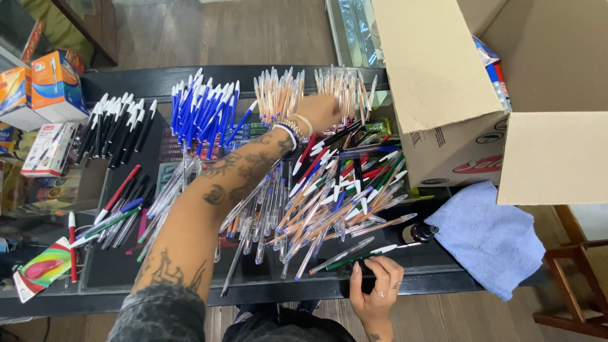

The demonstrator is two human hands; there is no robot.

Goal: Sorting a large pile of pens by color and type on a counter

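The left hand [323, 111] reaches far across the counter [266, 278], fingers closed among a fan of orange pens [345, 85], apparently adding to that sorted colour group. The right hand [379, 285] pinches a green pen [354, 258] at the near edge, beside the loose mixed heap [329, 196].
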